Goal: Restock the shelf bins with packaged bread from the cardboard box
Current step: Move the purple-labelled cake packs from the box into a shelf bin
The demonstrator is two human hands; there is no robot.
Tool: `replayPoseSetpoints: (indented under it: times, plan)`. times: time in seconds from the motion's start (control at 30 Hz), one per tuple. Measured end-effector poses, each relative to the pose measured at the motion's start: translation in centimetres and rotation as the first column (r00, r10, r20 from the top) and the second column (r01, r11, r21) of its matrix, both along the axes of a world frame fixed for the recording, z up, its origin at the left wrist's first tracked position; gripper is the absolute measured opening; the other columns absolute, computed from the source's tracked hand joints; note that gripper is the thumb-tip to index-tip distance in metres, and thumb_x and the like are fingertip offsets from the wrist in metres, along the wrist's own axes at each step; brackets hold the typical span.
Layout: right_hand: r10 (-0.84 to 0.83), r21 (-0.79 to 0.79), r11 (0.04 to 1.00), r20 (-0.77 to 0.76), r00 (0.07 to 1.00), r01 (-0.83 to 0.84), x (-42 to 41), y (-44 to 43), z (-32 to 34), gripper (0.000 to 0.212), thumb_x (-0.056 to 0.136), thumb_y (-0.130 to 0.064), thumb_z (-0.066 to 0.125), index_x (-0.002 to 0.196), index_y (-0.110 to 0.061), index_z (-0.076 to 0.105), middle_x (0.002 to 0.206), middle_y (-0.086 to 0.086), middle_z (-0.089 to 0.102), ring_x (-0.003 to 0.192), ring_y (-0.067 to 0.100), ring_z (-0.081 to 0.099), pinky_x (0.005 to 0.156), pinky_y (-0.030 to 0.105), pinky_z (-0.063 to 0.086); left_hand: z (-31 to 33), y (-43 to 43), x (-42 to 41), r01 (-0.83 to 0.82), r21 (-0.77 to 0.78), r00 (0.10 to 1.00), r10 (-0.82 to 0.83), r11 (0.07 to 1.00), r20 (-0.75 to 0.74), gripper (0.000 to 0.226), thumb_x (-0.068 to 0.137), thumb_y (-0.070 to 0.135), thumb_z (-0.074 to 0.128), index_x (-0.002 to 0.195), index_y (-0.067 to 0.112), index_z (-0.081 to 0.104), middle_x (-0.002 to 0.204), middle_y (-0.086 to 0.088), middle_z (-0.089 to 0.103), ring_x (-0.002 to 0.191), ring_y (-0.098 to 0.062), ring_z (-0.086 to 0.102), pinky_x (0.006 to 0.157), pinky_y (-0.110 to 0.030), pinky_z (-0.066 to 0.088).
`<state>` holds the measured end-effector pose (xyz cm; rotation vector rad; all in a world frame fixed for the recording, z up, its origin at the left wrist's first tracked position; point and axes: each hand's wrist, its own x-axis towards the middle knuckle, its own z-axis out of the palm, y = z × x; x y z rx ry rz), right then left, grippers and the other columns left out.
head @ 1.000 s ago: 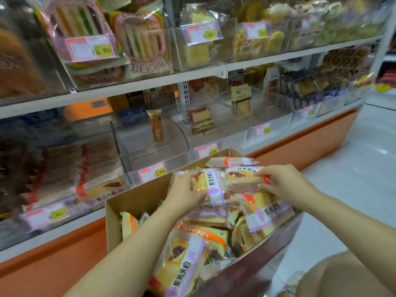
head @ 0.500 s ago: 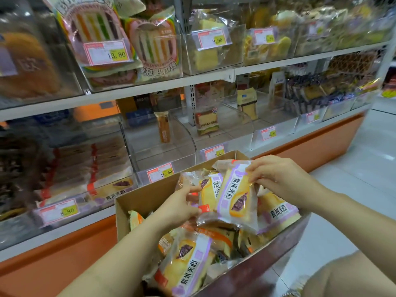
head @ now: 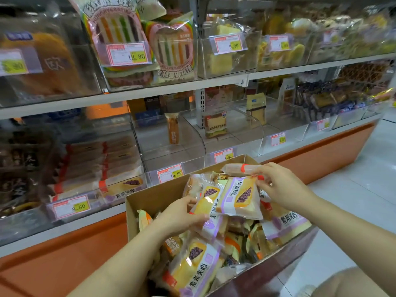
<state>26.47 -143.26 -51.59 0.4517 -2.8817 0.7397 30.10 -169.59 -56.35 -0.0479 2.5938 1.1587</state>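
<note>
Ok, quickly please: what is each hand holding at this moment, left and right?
Left hand: grips a yellow bread packet.
Right hand: pinches a purple-edged bread packet.

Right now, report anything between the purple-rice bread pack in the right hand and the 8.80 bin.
The left hand, holding another pack, sits on that line; beyond it, the cardboard box's wall and the 8.80 bin's clear front.

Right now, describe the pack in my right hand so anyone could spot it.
Find the cardboard box below the shelves. Over its far end, the right hand pinches a white-and-purple pack. Only it lies topmost, overlapping the left-hand pack.
</note>
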Motion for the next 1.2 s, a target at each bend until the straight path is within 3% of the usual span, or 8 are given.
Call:
replayPoseSetpoints:
  times: [0.2,0.4,0.5,0.57,0.73,0.87,1.0,1.2]
  plan:
    - [-0.021,-0.182,0.982,0.198,0.98,0.058,0.6,-0.7,0.1,0.043,0.093,-0.035,0.055,0.134,-0.024,0.046,0.13,-0.003,0.051,0.113,0.017,0.052,0.092,0.03,0.043,0.8,0.1,0.1,-0.113,0.124,0.993,0.117,0.986,-0.024,0.057,0.074,0.041,0.078,0.122,0.024,0.053,0.108,0.005,0.063,0.088,-0.007,0.062,0.066,-0.015,0.047]
    - [-0.06,-0.326,0.935,0.235,0.97,0.137,0.4,-2.2,-0.3,0.092,0.073,-0.016,0.08,0.147,-0.025,0.026,0.141,0.001,0.032,0.119,0.022,0.05,0.1,0.042,0.044,1.3,0.2,0.0,-0.266,0.476,0.954,0.301,0.839,0.002,0.048,0.076,0.018,0.08,0.117,0.022,0.056,0.103,-0.003,0.069,0.087,-0.017,0.069,0.079,-0.037,0.058]
    - [-0.056,-0.539,0.818,0.273,0.96,0.201,0.6,-2.8,0.4,0.1,0.074,-0.006,0.078,0.15,-0.029,0.017,0.12,-0.006,0.048,0.107,0.017,0.057,0.095,0.04,0.048,1.7,-0.1,-0.3,-0.315,0.614,0.92,0.391,0.724,0.011,0.021,0.08,0.012,0.075,0.097,0.011,0.062,0.073,-0.001,0.07,0.056,-0.008,0.066,0.048,-0.019,0.05]
    - [-0.01,-0.594,0.782,0.29,0.957,0.188,0.6,-2.9,0.5,0.085,0.074,-0.001,0.077,0.143,-0.023,0.033,0.107,-0.007,0.064,0.103,0.015,0.061,0.096,0.037,0.047,2.1,-0.3,-0.2,-0.327,0.646,0.909,0.417,0.689,0.015,0.013,0.085,0.011,0.069,0.078,0.009,0.058,0.052,0.005,0.063,0.037,-0.002,0.054,0.035,-0.012,0.035]
    - [0.063,-0.473,0.881,0.161,0.985,0.021,1.4,-3.0,1.6,0.028,0.075,-0.001,0.074,0.094,-0.021,0.067,0.092,-0.007,0.074,0.084,0.002,0.067,0.082,0.027,0.051,2.6,-1.1,-0.1,-0.351,0.678,0.895,0.444,0.646,0.04,0.019,0.088,0.023,0.066,0.096,0.006,0.064,0.084,-0.008,0.075,0.074,-0.019,0.072,0.058,-0.028,0.054]
    - [0.232,-0.351,0.912,0.014,0.973,-0.212,2.2,-4.2,4.2,0.024,0.078,0.001,0.07,0.088,-0.021,0.065,0.083,-0.012,0.069,0.081,0.005,0.064,0.081,0.024,0.051,3.6,-1.3,-0.1,-0.307,0.746,0.899,0.438,0.591,0.023,0.018,0.091,0.017,0.063,0.103,0.004,0.064,0.091,-0.015,0.074,0.074,-0.023,0.071,0.062,-0.033,0.059]
    - [0.364,-0.175,0.91,-0.095,0.926,-0.376,2.4,-6.1,7.4,0.039,0.079,0.003,0.066,0.097,-0.031,0.065,0.098,-0.011,0.069,0.093,0.006,0.063,0.083,0.022,0.05,4.7,-1.7,-0.3,-0.226,0.787,0.903,0.427,0.574,-0.052,0.019,0.089,0.016,0.065,0.104,0.005,0.067,0.098,-0.021,0.071,0.083,-0.031,0.068,0.084,-0.06,0.052]
    - [0.411,0.0,0.911,-0.104,0.906,-0.413,2.5,-10.2,10.8,0.04,0.078,0.004,0.062,0.099,-0.03,0.065,0.094,-0.014,0.069,0.09,-0.006,0.062,0.081,0.01,0.046,7.0,-3.5,0.5,-0.097,0.738,0.919,0.344,0.668,-0.191,0.014,0.088,0.025,0.067,0.099,0.019,0.072,0.094,-0.01,0.073,0.074,-0.023,0.067,0.064,-0.033,0.054]
